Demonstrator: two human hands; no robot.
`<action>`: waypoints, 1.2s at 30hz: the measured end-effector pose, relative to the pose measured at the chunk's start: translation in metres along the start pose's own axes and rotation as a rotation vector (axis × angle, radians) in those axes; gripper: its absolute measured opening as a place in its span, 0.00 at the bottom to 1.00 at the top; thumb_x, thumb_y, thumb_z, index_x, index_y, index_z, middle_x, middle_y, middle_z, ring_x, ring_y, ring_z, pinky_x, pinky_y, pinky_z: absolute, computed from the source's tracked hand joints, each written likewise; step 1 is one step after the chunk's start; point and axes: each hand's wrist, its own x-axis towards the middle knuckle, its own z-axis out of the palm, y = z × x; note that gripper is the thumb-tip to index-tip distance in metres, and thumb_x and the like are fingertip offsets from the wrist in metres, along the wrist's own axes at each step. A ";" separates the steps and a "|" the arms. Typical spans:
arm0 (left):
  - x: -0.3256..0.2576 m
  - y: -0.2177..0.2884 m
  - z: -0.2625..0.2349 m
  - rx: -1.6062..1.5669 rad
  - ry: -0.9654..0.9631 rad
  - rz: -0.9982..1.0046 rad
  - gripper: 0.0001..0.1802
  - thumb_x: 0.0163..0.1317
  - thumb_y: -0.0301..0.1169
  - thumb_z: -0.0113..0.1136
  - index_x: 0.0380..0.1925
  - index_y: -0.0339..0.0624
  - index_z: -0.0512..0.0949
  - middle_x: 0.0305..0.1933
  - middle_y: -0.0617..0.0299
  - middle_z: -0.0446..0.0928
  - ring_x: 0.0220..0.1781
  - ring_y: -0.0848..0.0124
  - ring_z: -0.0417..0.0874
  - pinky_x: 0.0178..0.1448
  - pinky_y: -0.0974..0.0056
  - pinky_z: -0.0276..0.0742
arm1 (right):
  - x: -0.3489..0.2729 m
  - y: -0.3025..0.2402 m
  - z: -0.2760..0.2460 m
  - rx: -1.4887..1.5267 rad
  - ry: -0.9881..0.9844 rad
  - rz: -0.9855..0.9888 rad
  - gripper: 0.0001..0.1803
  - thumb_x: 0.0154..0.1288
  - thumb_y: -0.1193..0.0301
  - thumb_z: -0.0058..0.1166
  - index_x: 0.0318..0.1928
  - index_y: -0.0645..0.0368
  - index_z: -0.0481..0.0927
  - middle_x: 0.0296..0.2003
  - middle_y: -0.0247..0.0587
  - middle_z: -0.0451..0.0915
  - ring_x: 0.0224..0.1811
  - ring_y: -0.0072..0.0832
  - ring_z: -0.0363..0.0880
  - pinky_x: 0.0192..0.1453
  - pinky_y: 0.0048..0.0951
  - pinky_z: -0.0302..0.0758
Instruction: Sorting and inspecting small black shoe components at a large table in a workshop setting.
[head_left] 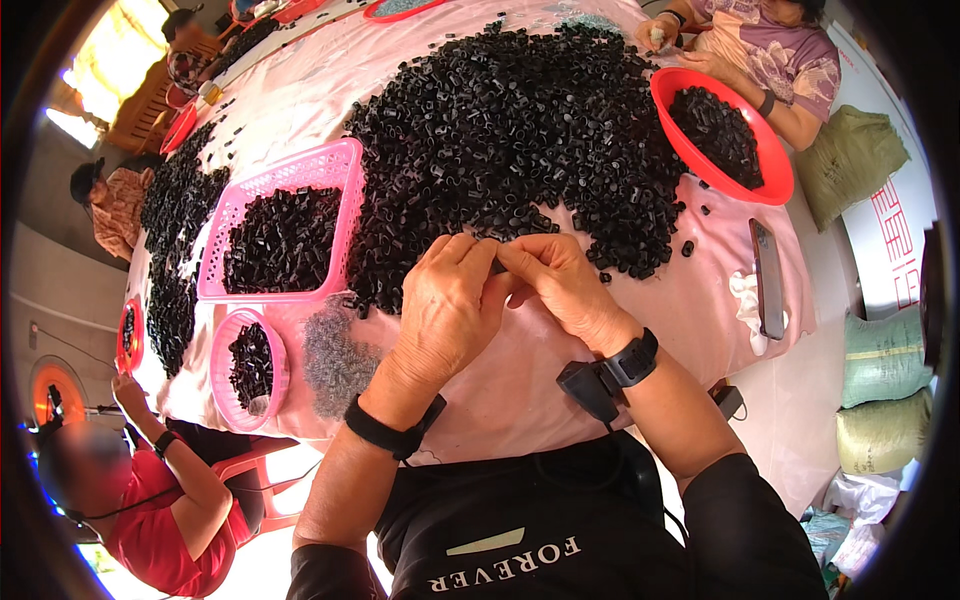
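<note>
My left hand (443, 302) and my right hand (568, 287) meet above the pink-covered table, thumbs and fingertips pinched together. Between them shows a sliver of a small black plastic part (498, 267); the fingers hide most of it. Just beyond my hands spreads a large heap of small black plastic parts (510, 120), many of them ring-like or cap-like. Left of my left hand lies a pile of small clear-grey pieces (338, 350).
A pink rectangular basket (352, 210) and a pink round basket (222, 362) hold black parts at left. At right are a red bowl (775, 170), a phone (767, 280) and crumpled tissue (745, 300). Co-workers sit around the table; sacks (885, 365) stand at far right.
</note>
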 end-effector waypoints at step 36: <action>-0.021 -0.024 -0.003 -0.007 -0.256 -0.076 0.11 0.53 0.13 0.59 0.36 0.36 0.80 0.37 0.52 0.78 0.41 0.49 0.83 0.43 0.52 0.80 | 0.007 0.008 -0.002 -0.088 0.218 -0.101 0.11 0.78 0.66 0.54 0.47 0.62 0.82 0.38 0.39 0.86 0.39 0.24 0.87 0.40 0.21 0.82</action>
